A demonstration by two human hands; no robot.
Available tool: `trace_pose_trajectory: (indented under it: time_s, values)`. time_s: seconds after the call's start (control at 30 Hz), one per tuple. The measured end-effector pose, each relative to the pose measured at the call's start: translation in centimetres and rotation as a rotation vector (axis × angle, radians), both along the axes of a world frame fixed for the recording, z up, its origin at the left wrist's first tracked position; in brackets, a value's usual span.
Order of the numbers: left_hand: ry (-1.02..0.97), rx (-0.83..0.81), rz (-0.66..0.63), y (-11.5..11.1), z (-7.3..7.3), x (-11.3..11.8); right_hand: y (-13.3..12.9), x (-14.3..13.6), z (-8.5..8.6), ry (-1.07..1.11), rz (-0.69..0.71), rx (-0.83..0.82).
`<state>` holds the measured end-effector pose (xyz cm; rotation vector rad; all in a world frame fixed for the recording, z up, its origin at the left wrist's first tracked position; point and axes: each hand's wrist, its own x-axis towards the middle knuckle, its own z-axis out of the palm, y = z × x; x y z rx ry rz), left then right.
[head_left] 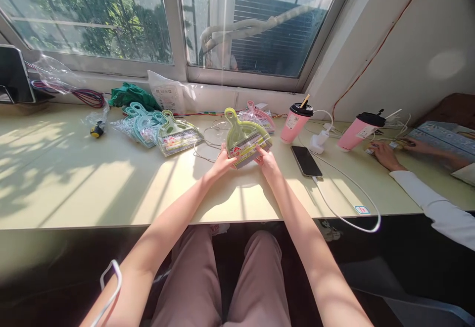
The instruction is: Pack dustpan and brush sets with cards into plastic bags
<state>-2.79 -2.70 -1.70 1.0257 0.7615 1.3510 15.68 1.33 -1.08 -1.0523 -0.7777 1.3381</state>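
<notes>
A green dustpan-and-brush set (243, 136) in clear wrapping is held upright over the table, its handle pointing up. My left hand (223, 163) grips its lower left edge, and my right hand (266, 161) grips its lower right edge. Just behind it lies a pink packaged set (258, 114). To the left rests another green set (176, 138), leaning against several blue packaged sets (141, 125).
Two pink cups (296, 123) (358, 131), a phone (306, 161) on a cable and a white charger (318, 143) stand right. Another person's hand (386, 156) is at far right. A yellow-black object (97, 129) and green bag (133, 96) lie left.
</notes>
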Motion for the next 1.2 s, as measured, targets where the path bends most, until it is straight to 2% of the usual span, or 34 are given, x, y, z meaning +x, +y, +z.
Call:
trace_pose_trajectory:
  time_s: [0.07, 0.13, 0.33, 0.53, 0.63, 0.7, 0.73, 0.87, 0.93, 1.0, 1.07, 1.13, 1.17, 1.2]
  values:
    - [0.159, 0.058, 0.105, -0.4, 0.6, 0.0, 0.2, 0.0, -0.2, 0.0, -0.026, -0.01]
    - [0.244, 0.096, 0.145, -0.7, 1.0, 0.1, 0.4, 0.0, -0.4, 0.017, -0.041, -0.025]
    - [0.218, 0.115, 0.17, -0.7, 1.0, 0.1, 0.6, -0.2, -0.3, 0.019, -0.037, -0.064]
    - [0.228, 0.042, 0.18, 0.4, 0.7, -0.7, -0.1, -0.3, 0.3, 0.014, 0.156, 0.095]
    - [0.247, 0.041, 0.174, 0.3, 1.0, -1.2, -0.5, -0.6, 0.3, 0.016, 0.155, 0.109]
    - [0.269, 0.059, 0.111, -0.2, 1.2, -1.3, -0.6, -0.7, 0.2, 0.039, 0.115, 0.11]
    - [0.276, 0.063, 0.037, -0.5, 1.2, -1.2, -0.6, -0.8, 0.1, 0.056, 0.086, 0.114]
    - [0.313, 0.027, -0.408, -1.9, 1.0, -0.4, -0.2, -0.6, 0.1, 0.083, -0.041, 0.111]
    - [0.317, -0.018, -0.477, -1.9, 0.9, -0.5, 0.1, -0.4, 0.3, 0.106, -0.076, 0.105]
    - [0.29, -0.078, -0.384, -1.2, 1.2, -1.1, 0.2, -0.2, 0.6, 0.15, -0.073, 0.094]
    - [0.216, -0.158, -0.168, -0.3, 1.9, -2.1, 0.0, -0.4, 1.1, 0.185, -0.005, 0.097]
    - [0.058, -0.204, 0.024, 0.3, 2.7, -3.0, -0.7, -0.8, 1.8, 0.194, 0.137, 0.147]
    - [-0.044, -0.197, 0.041, 0.3, 3.1, -3.3, -1.2, -1.0, 2.1, 0.182, 0.236, 0.184]
    - [-0.138, -0.178, 0.0, 0.1, 3.4, -3.5, -1.7, -1.3, 2.4, 0.152, 0.348, 0.216]
